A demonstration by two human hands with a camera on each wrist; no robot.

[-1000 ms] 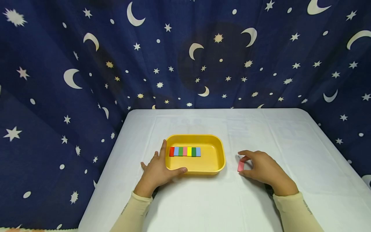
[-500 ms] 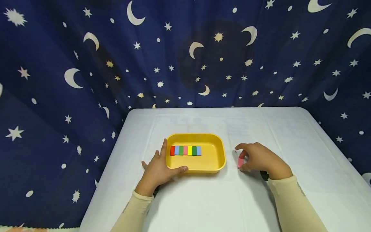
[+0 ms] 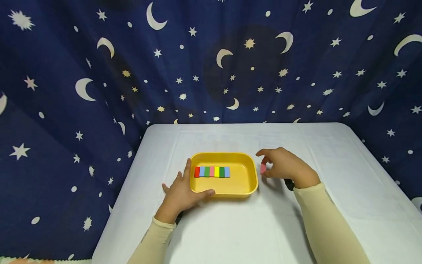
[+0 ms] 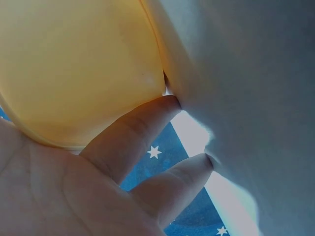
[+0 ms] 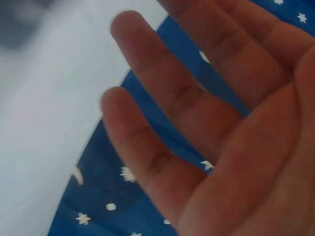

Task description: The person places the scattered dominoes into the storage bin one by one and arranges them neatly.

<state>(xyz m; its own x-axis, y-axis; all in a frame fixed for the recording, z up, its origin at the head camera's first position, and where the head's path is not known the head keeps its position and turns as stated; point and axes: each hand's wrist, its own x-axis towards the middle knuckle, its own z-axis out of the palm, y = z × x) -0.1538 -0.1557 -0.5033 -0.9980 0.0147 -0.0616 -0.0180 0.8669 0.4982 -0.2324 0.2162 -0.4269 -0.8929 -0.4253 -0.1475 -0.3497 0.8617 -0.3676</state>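
A yellow plastic tray (image 3: 244, 183) sits on the table, with a row of coloured tiles (image 3: 212, 172) lying flat inside toward its left: red, blue, green, pink and yellow among them. My left hand (image 3: 181, 194) rests against the tray's left end, fingers spread, thumb along the front rim. In the left wrist view two fingers (image 4: 133, 132) lie by the tray's outer wall. Just right of the tray, my right hand (image 3: 285, 165) pinches a pink tile (image 3: 263, 168) between thumb and finger. The right wrist view shows the other fingers (image 5: 157, 64) loosely bent; the tile is out of sight there.
A white cloth covers the table (image 3: 230, 231). Behind it and along its sides hangs a dark blue curtain (image 3: 204, 84) with moons and stars. The tray's right part shows bare floor beside the tile row.
My right hand has lifted the pink tile and carried it left and away from me, close to the tray's right edge. The left hand has stayed on the tray.
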